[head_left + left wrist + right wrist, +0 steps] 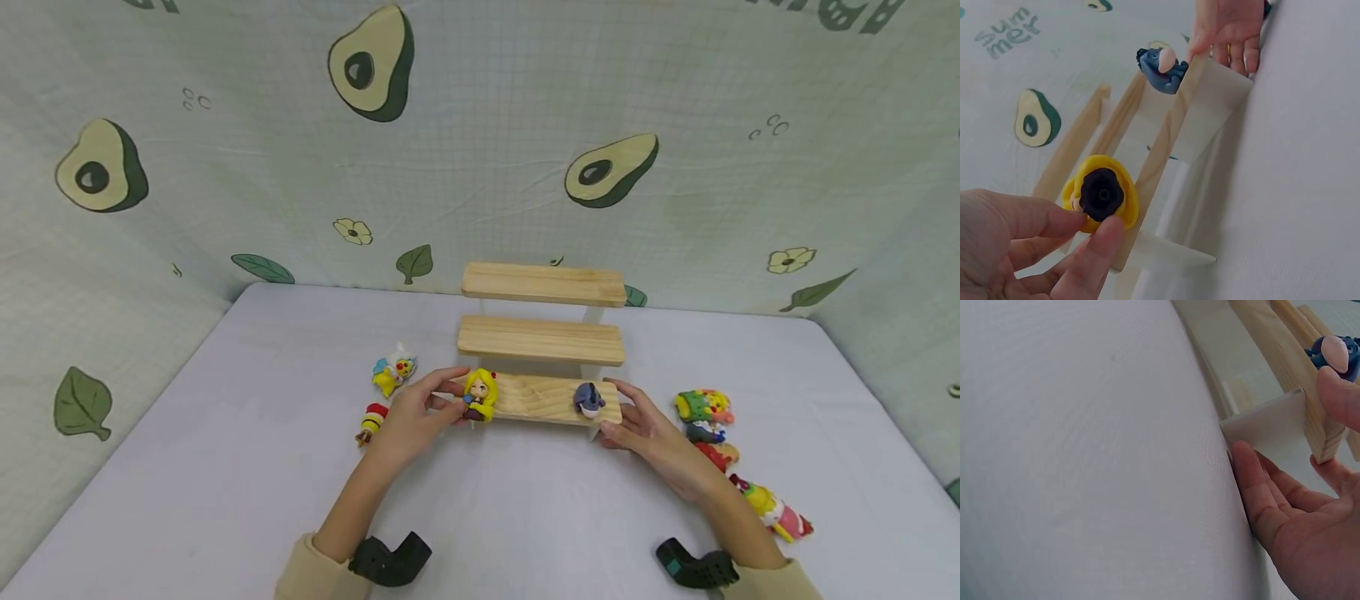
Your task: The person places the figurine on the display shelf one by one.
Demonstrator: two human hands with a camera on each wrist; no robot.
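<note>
My left hand (420,414) pinches a yellow-haired doll figurine (480,396) between thumb and fingers, at the left end of the lowest step of a three-tier wooden display shelf (536,398). In the left wrist view the dark underside of the figurine (1102,194) faces the camera, so it is tilted off the plank. Toward the other end of that step sits a blue-grey donkey figurine (588,400). My right hand (656,442) holds the right end of this step, thumb at the front edge and a finger behind. The right wrist view shows the thumb (1341,397) against the plank.
Left of the shelf lie a blue-and-yellow figurine (393,371) and a red-and-yellow one (371,423). Several colourful figurines (705,407) lie in a row at the right, partly beside my right forearm. White supports (1272,419) hold up the shelf. An avocado-print cloth (480,167) hangs behind the table.
</note>
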